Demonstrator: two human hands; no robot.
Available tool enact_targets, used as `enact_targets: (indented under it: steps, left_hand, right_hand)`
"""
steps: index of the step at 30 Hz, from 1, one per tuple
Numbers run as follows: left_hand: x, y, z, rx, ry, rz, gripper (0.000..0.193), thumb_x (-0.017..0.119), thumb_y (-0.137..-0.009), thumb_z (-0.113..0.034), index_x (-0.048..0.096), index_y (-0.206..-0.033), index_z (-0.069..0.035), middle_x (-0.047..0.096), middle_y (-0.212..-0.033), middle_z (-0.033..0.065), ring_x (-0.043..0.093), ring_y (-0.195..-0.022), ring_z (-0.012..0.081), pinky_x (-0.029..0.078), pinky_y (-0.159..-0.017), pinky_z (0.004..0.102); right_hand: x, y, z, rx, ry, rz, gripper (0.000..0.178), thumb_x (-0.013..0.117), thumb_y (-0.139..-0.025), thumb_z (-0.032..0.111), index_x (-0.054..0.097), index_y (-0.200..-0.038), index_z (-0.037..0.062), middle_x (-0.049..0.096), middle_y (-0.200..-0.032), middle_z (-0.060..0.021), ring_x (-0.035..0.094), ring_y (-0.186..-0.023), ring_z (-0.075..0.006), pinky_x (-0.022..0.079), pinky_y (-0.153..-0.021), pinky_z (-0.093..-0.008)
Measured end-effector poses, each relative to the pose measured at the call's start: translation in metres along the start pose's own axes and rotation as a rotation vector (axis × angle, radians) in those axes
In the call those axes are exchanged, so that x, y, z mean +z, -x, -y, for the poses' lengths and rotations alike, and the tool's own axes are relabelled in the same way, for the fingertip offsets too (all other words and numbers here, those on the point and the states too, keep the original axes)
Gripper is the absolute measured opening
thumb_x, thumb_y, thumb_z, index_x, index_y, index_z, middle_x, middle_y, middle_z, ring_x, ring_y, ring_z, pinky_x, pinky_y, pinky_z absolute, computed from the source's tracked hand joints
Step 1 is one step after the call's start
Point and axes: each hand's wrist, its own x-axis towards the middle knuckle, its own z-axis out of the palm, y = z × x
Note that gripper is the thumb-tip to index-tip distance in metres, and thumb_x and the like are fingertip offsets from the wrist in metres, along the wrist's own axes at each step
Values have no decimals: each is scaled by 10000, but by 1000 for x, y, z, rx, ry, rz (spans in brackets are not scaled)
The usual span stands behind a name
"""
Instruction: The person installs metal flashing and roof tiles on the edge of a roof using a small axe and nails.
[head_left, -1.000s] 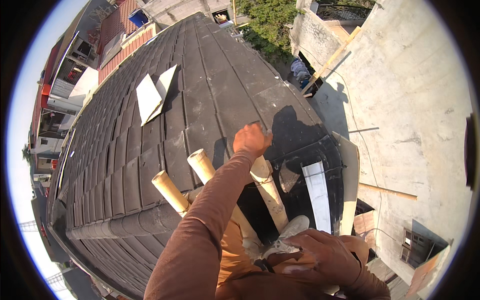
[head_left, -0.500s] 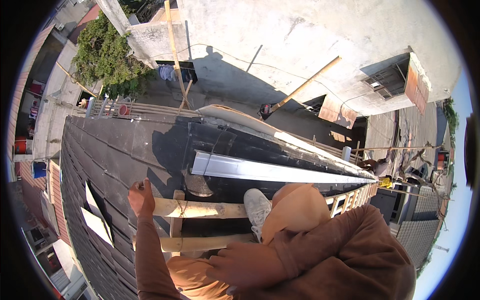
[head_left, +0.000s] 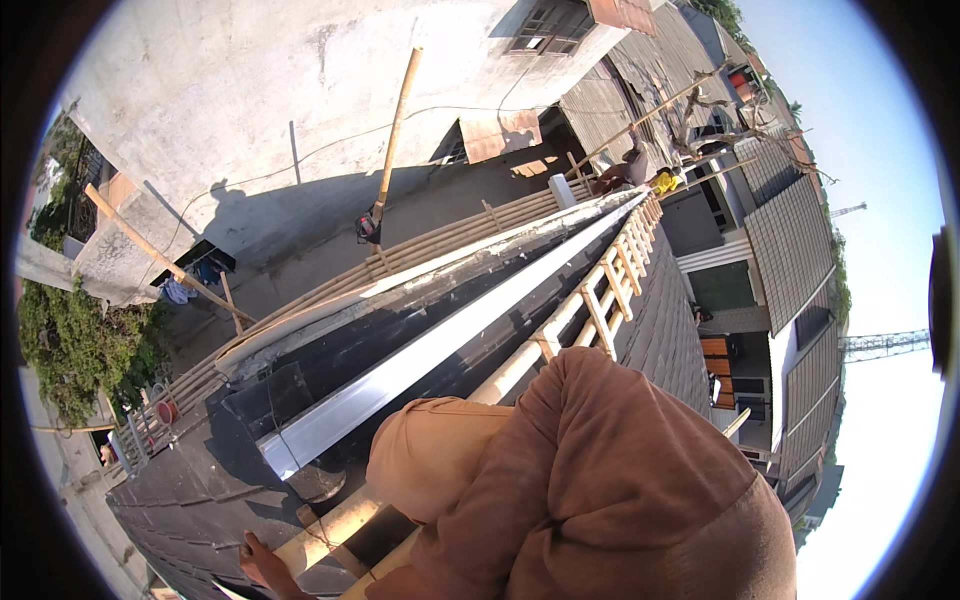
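My left hand [head_left: 262, 562] is low at the left, its fingers curled, beside the near end of a bamboo ladder [head_left: 340, 522] lying along the roof. Whatever those fingers may hold is hidden. My right arm [head_left: 490, 520] bends down across my body in a brown sleeve. Only a bit of my right hand [head_left: 392, 584] shows at the lower edge, its fingers hidden. My bent knee [head_left: 425, 450] is over the ladder. Just beyond it, a long silver metal strip [head_left: 440, 330] runs along the dark roof, narrowing with distance toward the far end.
Dark shingles [head_left: 170, 510] slope down at the left. Along the roof's far edge runs a bamboo pole rail [head_left: 450, 232], with a pale wall [head_left: 300, 80] beyond. A person [head_left: 622, 176] is at the strip's far end, near a yellow object [head_left: 664, 182]. An upright bamboo pole [head_left: 398, 130] stands beyond the edge.
The view has swung right, so the strip and ladder now run diagonally. My left hand appears lower. My right hand, earlier over my lap, has mostly left the picture at the bottom.
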Motion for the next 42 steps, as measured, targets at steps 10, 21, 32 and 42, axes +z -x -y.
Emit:
enact_targets:
  steps: [10,21,32,42]
  left_hand:
    - [2,-23,36,111,-579,74,475,462,-1053,-475,609,-1375,-158,715,-1177,177,727,-955,334,582,-772,487]
    - [-2,-17,38,357,-564,59,408,505,-1040,-434,678,-1281,-154,739,-1075,153,718,-885,337,567,-731,481]
    - [-10,-7,24,309,-439,23,464,552,-999,-486,782,-1045,-85,762,-935,158,713,-797,350,555,-699,482]
    - [-16,8,4,229,-315,6,519,544,-1007,-500,764,-1080,-35,759,-978,193,722,-854,360,562,-750,485]
  right_hand:
    - [-5,-14,-2,-5,41,-68,325,749,-889,286,628,-1070,45,656,-1040,-142,661,-954,-303,527,-842,-403]
    - [-2,-22,1,19,88,-80,319,753,-885,267,635,-1073,38,664,-1034,-144,665,-940,-301,529,-828,-397]
    - [5,-24,-3,41,113,-73,314,756,-880,248,642,-1076,31,672,-1027,-147,669,-927,-298,531,-814,-391]
    - [10,-25,-5,77,118,-65,311,759,-875,231,648,-1079,24,679,-1022,-149,673,-915,-296,533,-801,-386]
